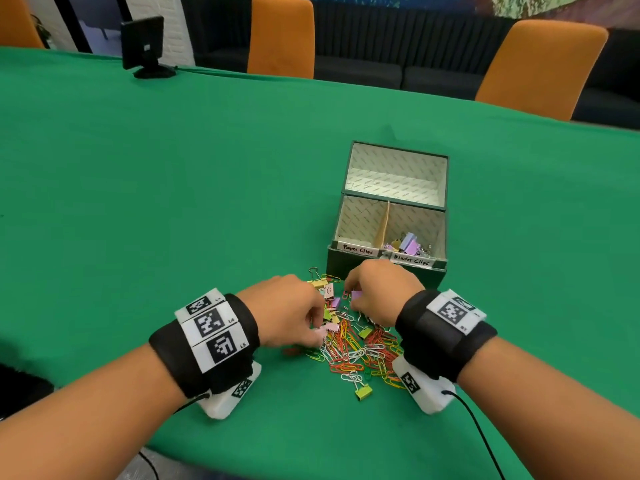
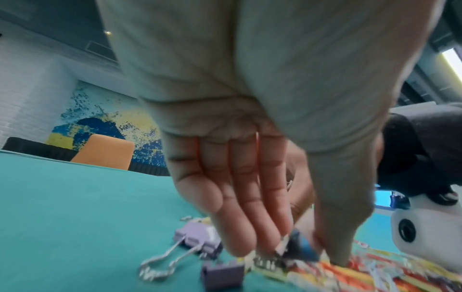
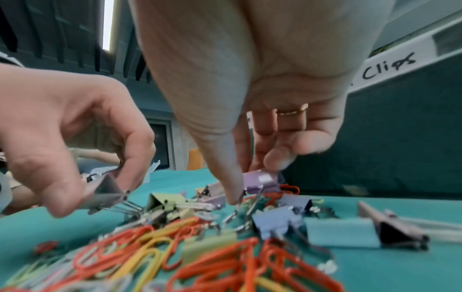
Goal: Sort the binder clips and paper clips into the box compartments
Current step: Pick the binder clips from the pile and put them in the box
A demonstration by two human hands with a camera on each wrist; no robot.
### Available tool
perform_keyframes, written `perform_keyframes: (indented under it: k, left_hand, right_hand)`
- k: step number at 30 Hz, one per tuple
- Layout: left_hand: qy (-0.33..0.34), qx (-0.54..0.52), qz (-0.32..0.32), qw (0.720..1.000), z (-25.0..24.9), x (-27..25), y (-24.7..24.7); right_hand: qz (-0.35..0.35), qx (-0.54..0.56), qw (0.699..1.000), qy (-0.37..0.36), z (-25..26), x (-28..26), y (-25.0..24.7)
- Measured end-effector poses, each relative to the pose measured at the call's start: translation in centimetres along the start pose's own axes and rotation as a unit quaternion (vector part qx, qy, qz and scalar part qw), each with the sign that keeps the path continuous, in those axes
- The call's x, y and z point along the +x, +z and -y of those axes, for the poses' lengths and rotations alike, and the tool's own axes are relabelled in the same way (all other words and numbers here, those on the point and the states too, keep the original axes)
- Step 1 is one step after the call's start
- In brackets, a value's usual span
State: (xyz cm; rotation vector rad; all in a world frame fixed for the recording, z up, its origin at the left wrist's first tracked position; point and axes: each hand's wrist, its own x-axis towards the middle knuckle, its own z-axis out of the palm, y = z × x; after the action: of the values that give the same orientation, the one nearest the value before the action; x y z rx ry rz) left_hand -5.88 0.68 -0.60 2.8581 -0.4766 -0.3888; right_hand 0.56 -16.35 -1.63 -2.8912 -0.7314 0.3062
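A mixed pile of coloured paper clips [image 1: 360, 351] and binder clips [image 1: 330, 306] lies on the green table, just in front of the open box [image 1: 441, 237]. The box's left compartment is labelled Paper Clips [image 1: 356, 249]. The right one, labelled Binder Clips [image 1: 412, 260], holds several binder clips [image 1: 408, 242]. My left hand [image 1: 317, 327] reaches into the pile's left side and pinches a binder clip [image 3: 105, 189] between thumb and forefinger. My right hand [image 1: 356, 301] is over the far side of the pile, with thumb and fingers pinching a lilac binder clip [image 3: 260, 180].
The box's lid [image 1: 396, 173] stands open behind the compartments. A lone green binder clip [image 1: 363, 391] lies at the near edge of the pile. A small black monitor [image 1: 143, 46] and two orange chairs [image 1: 280, 36] [image 1: 540, 67] are at the table's far side.
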Motion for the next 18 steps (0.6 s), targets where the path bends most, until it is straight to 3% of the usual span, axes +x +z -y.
perform_keyframes:
  k: [6, 13, 15, 18]
  left_hand:
    - [0.045, -0.022, -0.087, 0.995, -1.4, 0.7, -2.3]
    - [0.070, -0.108, -0.200, 0.971, -3.5, 2.6, -4.3]
    - [0.063, -0.130, -0.232, 0.962, -4.3, 3.7, -4.9]
    - [0.048, -0.150, -0.286, 0.945, -5.2, 5.7, -5.6]
  right_hand:
    - [-0.081, 0.050, 0.995, -0.009, -0.7, -2.1, -2.6]
    - [-0.325, 0.138, 0.935, 0.040, -4.1, -2.4, -6.4]
    - [-0.340, 0.115, 0.931, 0.063, -5.2, -1.8, -7.1]
    - [-0.254, 0.066, 0.958, 0.118, -6.6, -1.0, -6.9]
